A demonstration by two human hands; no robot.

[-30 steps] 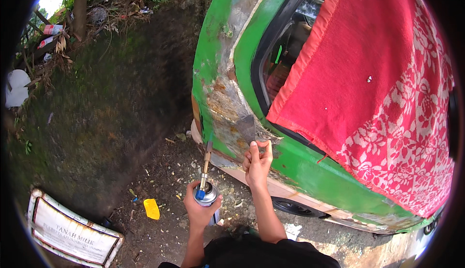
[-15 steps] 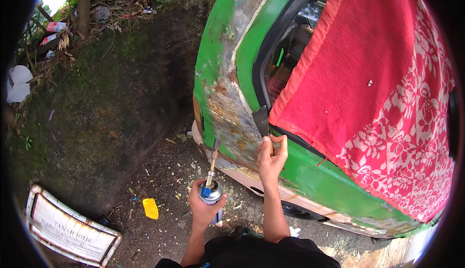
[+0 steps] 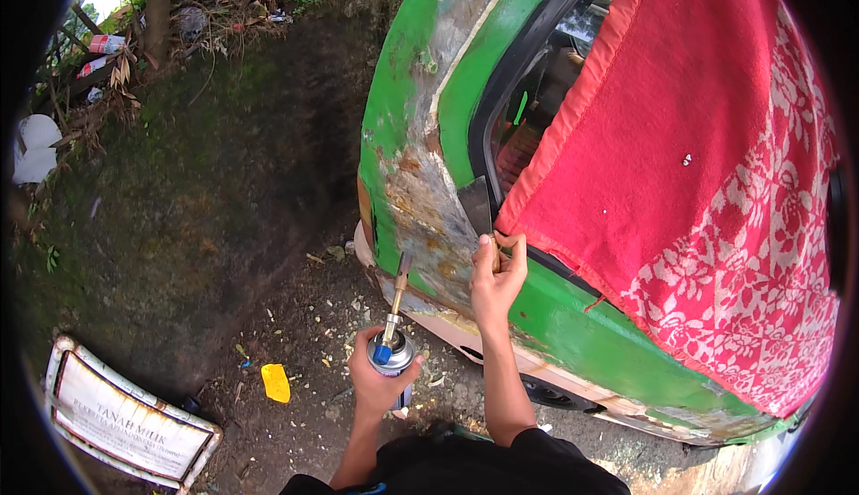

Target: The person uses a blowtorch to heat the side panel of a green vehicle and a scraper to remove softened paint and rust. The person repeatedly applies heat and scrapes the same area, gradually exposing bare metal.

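Beside rusty bodywork (image 3: 420, 195), 2 hands (image 3: 374, 386) (image 3: 497, 294) gripping — tubular torch (image 3: 392, 323), flat scraper (image 3: 476, 207)

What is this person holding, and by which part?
The left hand grips a gas torch around its canister; the right hand holds a flat scraper by its handle.

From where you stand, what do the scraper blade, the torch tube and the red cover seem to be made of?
The scraper blade: probably metal, perhaps steel; thin, flat, dull dark grey. The torch tube: likely brass, given its yellowish metallic look, with a greyer tip. The red cover: fabric, matte, with a pale floral pattern and bound edge; fibre type unclear.
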